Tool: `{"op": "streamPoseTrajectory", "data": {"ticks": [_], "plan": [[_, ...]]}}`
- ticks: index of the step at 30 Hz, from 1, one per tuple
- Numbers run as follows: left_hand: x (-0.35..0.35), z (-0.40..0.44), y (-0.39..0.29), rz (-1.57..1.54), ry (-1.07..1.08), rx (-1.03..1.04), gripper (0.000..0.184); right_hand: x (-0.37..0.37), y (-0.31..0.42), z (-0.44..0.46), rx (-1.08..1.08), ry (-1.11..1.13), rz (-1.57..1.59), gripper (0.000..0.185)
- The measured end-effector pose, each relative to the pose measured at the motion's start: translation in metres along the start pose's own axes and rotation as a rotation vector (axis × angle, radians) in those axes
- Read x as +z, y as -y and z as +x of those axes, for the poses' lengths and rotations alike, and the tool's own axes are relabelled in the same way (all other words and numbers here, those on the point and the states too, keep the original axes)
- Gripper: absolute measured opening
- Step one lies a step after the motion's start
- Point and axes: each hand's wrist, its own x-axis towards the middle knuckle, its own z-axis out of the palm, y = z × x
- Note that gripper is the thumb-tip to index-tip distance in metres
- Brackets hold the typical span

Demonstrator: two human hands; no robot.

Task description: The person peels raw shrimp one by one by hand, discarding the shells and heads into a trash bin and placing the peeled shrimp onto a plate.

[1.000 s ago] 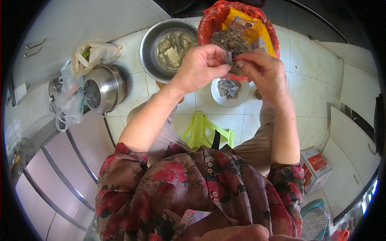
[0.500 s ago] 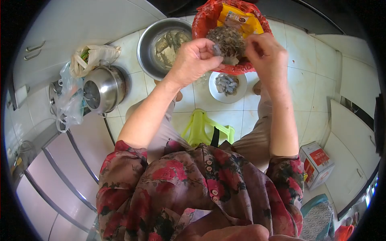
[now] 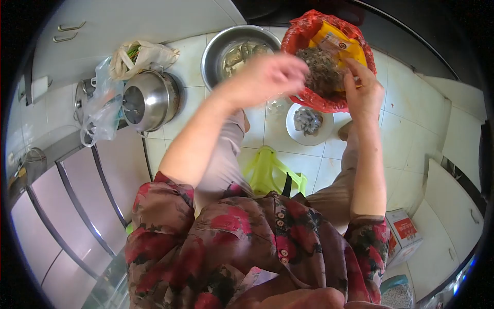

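Observation:
My left hand (image 3: pixel 272 77) is smeared by motion between the steel basin and the red-lined bin, so its fingers and anything in them cannot be made out. Over the bin's right side, my right hand (image 3: pixel 366 92) is closed with bent fingers; what they pinch, if anything, is hidden. Below it, a heap of shrimp shells (image 3: pixel 319 69) fills much of the bin lined with a red plastic bag (image 3: pixel 368 54). Peeled grey shrimp (image 3: pixel 309 122) lie on a white plate (image 3: pixel 294 135) on the floor. Whole shrimp (image 3: pixel 249 51) sit in water inside the steel basin (image 3: pixel 207 64).
A yellow packet (image 3: pixel 337 41) lies in the bin. Between my legs is a green plastic stool (image 3: pixel 265 172). To the left stand a steel pot (image 3: pixel 149 100), a cloth bag (image 3: pixel 126 62) and a clear plastic bag (image 3: pixel 103 116). A carton (image 3: pixel 404 234) stands at the right.
My left hand, which held a peeled shrimp near the bin, now moves fast and blurs. My right hand stays over the bin. The whole view has shifted, so the floor things appear further right and lower.

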Motion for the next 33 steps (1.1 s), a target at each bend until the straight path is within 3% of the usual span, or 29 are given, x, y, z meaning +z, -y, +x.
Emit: {"op": "streamPoseTrajectory", "data": {"ticks": [2,4,10,12,13,14,16,17,18,20,23,24,25,29,31,33], "plan": [[-0.044,0.001,0.007,-0.253,-0.195,-0.01,0.03,0.001,0.006,-0.002,0.059,-0.012,0.0,0.029],[-0.08,0.01,0.038,-0.153,-0.318,-0.122,0.022,0.004,0.011,-0.002,0.07,0.045,0.042,0.025],[-0.106,0.015,0.245,-0.186,-0.348,-0.623,0.017,0.012,0.016,-0.005,0.032,0.163,0.018,0.028],[-0.091,0.015,0.294,-0.043,-0.45,-0.732,0.022,0.011,0.019,-0.004,0.076,0.176,0.001,0.025],[-0.09,0.014,0.317,0.29,-0.349,-0.637,0.028,0.011,0.02,-0.004,0.073,0.168,-0.007,0.024],[-0.087,0.014,0.339,0.269,-0.333,-0.64,0.028,0.013,0.018,-0.002,0.07,0.158,-0.018,0.023],[-0.078,0.024,0.376,0.698,-0.349,-0.706,0.032,0.022,0.011,-0.003,0.041,0.2,-0.061,0.023],[-0.077,0.029,0.392,0.719,-0.319,-0.729,0.034,0.024,0.008,-0.005,0.006,0.228,-0.09,0.022],[-0.072,0.036,0.407,0.737,-0.284,-0.744,0.037,0.027,0.014,-0.008,0.115,0.28,-0.014,0.023],[-0.066,0.054,0.379,0.662,-0.287,-0.763,0.038,0.042,0.006,-0.017,0.003,0.344,0.019,0.03],[-0.061,0.066,0.423,0.76,-0.17,-0.672,0.034,0.053,0.014,-0.014,-0.121,0.379,0.013,0.033],[-0.061,0.069,0.432,0.775,-0.08,-0.665,0.031,0.052,0.018,-0.016,0.009,0.45,0.046,0.03],[-0.057,0.066,0.421,0.747,-0.165,-0.578,0.024,0.052,0.018,-0.014,0.004,0.452,0.059,0.03],[-0.061,0.045,0.375,0.765,-0.151,-0.443,0.016,0.054,0.024,-0.016,-0.017,0.425,0.066,0.031],[-0.06,0.031,0.365,0.083,-0.422,-0.758,0.012,0.055,0.027,-0.024,-0.038,0.417,0.073,0.033],[-0.061,0.015,0.37,0.045,-0.468,-0.739,0.012,0.058,0.025,-0.033,-0.13,0.384,0.068,0.033]]}}
